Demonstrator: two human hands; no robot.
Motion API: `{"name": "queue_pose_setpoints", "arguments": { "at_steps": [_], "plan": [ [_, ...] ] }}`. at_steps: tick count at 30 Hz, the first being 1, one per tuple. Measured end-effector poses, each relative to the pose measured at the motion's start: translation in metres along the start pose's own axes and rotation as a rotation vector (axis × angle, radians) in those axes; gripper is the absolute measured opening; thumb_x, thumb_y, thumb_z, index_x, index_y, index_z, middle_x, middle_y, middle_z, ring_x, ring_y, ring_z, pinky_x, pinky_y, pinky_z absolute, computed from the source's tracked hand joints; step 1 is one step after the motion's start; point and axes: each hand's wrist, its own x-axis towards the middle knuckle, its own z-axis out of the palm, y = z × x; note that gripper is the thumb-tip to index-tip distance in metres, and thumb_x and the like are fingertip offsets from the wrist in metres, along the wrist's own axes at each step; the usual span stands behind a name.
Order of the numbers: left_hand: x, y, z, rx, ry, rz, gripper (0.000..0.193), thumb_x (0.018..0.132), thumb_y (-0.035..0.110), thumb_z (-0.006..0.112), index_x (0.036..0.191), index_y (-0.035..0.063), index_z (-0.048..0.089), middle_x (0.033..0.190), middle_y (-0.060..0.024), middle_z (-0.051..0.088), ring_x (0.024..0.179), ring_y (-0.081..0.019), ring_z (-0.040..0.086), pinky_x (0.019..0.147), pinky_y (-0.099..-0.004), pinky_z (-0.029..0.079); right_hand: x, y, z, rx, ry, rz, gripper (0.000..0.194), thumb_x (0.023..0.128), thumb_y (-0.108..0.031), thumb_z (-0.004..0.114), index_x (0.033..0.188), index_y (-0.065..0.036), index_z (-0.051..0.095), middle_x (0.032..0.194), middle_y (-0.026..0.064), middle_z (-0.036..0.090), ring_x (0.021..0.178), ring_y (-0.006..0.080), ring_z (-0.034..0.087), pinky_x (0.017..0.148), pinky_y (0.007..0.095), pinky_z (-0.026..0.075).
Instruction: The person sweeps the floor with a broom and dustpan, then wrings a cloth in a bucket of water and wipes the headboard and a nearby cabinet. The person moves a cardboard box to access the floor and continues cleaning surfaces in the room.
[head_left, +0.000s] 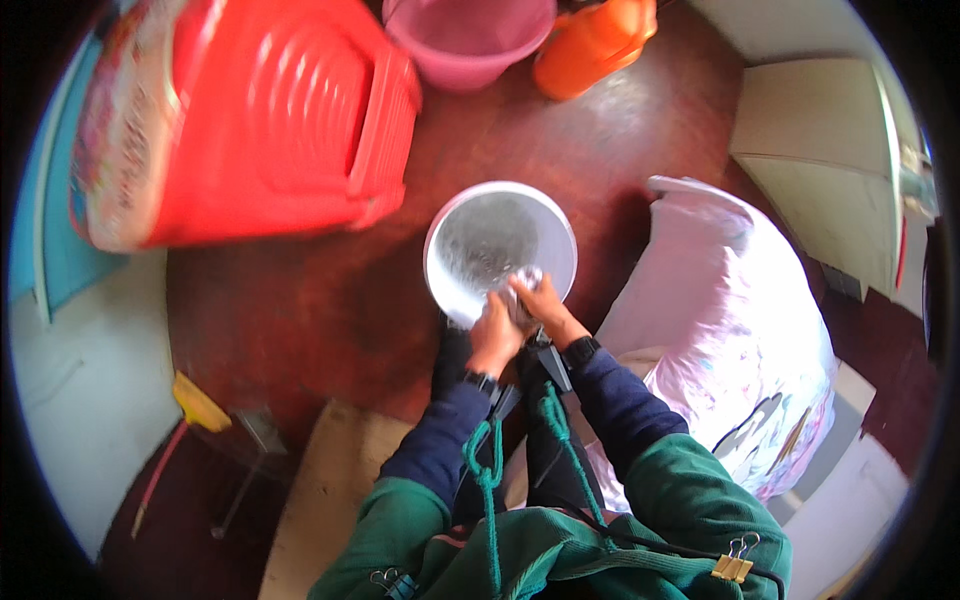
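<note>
Both of my hands grip a bunched, wet-looking cloth (519, 304) over the near rim of a white bucket (450, 289). My left hand (495, 337) is on the cloth's near left side, and my right hand (546, 306) closes around its right side. Cloudy water with ripples (487, 236) stands inside the bucket. The cloth's shape is mostly hidden by my fingers. Each wrist wears a black band, with a dark device below it.
A large red plastic container (292, 127) lies upper left. Beyond the bucket are a pink basin (472, 45) and an orange jug (592, 52). A bed with patterned covers (727, 315) is on the right. A yellow-headed broom (199, 401) leans lower left, by a wooden board (337, 465).
</note>
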Motion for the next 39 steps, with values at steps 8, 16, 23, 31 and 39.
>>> {"name": "queue_pose_setpoints", "arguments": {
  "at_steps": [8,16,23,31,39],
  "plan": [
    [-0.083,0.025,-0.075,-0.578,-0.238,0.24,0.086,0.069,0.059,0.071,0.122,-0.0012,0.04,0.112,-0.0145,0.057,0.104,-0.022,0.056,0.088,-0.0372,0.045,-0.137,-0.095,-0.113,0.513,-0.627,0.035,0.047,0.083,-0.025,0.07,0.123,-0.012,0.049,0.106,0.0014,0.06,0.094,0.0158,0.059,0.074,0.0358,0.051],
    [-0.109,0.14,-0.118,-1.072,-0.513,0.046,0.048,0.097,0.03,0.045,0.137,0.0046,0.038,0.133,-0.0092,0.048,0.121,-0.0207,0.047,0.104,-0.0352,0.038,-0.151,-0.144,-0.21,0.865,-0.801,-0.227,0.049,0.085,-0.023,0.067,0.127,-0.011,0.045,0.108,0.0022,0.06,0.098,0.0154,0.058,0.081,0.0333,0.049],
    [-0.045,0.313,-0.092,-0.53,-0.448,0.47,0.035,0.094,0.025,0.051,0.12,0.0026,0.054,0.105,-0.0035,0.062,0.098,-0.0138,0.059,0.082,-0.0284,0.046,-0.091,-0.191,-0.349,0.871,-0.863,-0.451,0.06,0.079,-0.019,0.074,0.127,-0.006,0.041,0.116,0.0029,0.055,0.107,0.0163,0.054,0.091,0.0339,0.044],
    [-0.013,0.497,-0.064,-0.564,0.027,0.86,0.018,0.094,0.013,0.046,0.088,0.0015,0.058,0.076,-0.0019,0.057,0.071,-0.0106,0.051,0.064,-0.0303,0.046,-0.005,-0.204,-0.539,-0.003,-0.527,-0.645,0.06,0.069,0.003,0.074,0.123,0.004,0.05,0.107,0.008,0.061,0.095,0.0166,0.059,0.084,0.0297,0.048],
    [0.002,0.64,-0.051,-0.748,0.201,1.123,0.021,0.089,0.015,0.046,0.083,0.0011,0.06,0.079,-0.0115,0.063,0.075,-0.0242,0.058,0.069,-0.0361,0.045,0.011,-0.135,-0.66,-0.095,0.271,-0.604,0.028,0.086,-0.022,0.062,0.1,0.002,0.066,0.085,0.0059,0.066,0.077,0.0127,0.059,0.071,0.0298,0.049]
  ]
}}
